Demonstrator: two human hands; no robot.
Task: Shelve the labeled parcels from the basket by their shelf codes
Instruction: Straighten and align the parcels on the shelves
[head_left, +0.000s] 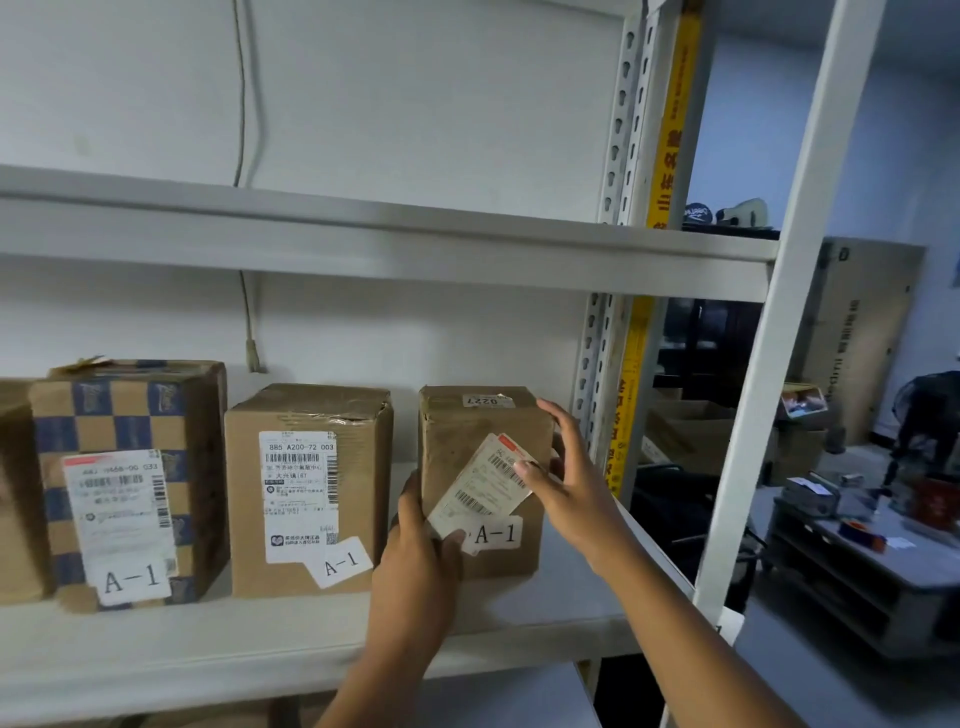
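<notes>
Three cardboard parcels marked A-1 stand in a row on the white shelf (311, 623). The rightmost parcel (467, 431) is a small brown box with a loose shipping label and an A-1 sticker on its front. My left hand (415, 551) grips its lower left corner, thumb on the label. My right hand (566, 467) holds its right side, fingers spread over the edge and thumb on the label. Left of it stand a plain brown parcel (306, 488) and a blue-checked parcel (124, 478). The basket is out of view.
An upper shelf board (363, 244) runs overhead. White uprights (779, 312) and a yellow-striped post (670, 130) bound the shelf at the right. Beyond them lie cartons (691, 431) on the floor and a low grey table (883, 566) with clutter.
</notes>
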